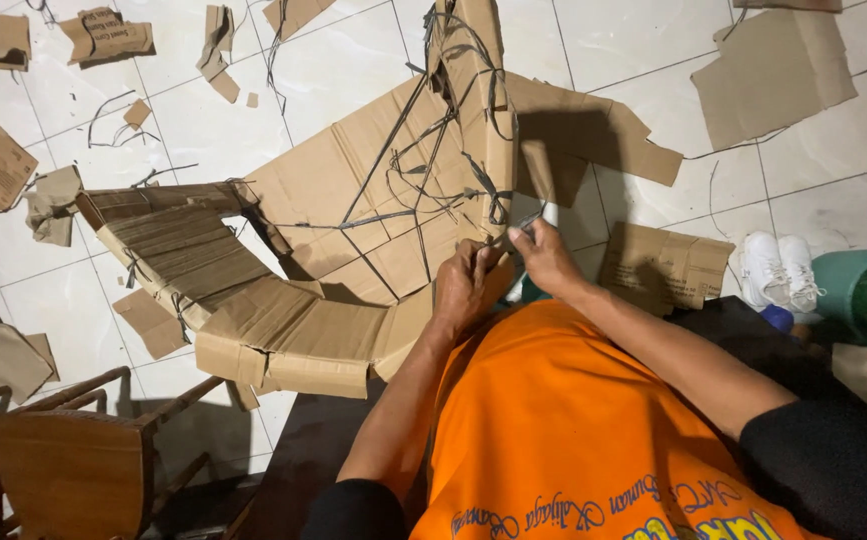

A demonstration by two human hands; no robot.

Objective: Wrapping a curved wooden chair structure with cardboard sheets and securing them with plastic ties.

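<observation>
Two hands are closed on one cardboard frame (353, 220), which is propped on the tiled floor (633, 40) just before the person's orange shirt (573, 420). Its lower edge is gripped by the left hand (463, 290); a dark strap (528, 222) is pinched by the right hand (545, 258).

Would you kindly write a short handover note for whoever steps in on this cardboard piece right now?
Left hand: gripping the near edge of the cardboard structure.
Right hand: pinching a grey strap at that same edge.
Position: structure lies on the tiled floor, curved folded section to the left.
Done: many straps already cross the upright panel.
Left: this strap looks loose, not yet secured. Scraps lie around.
</observation>
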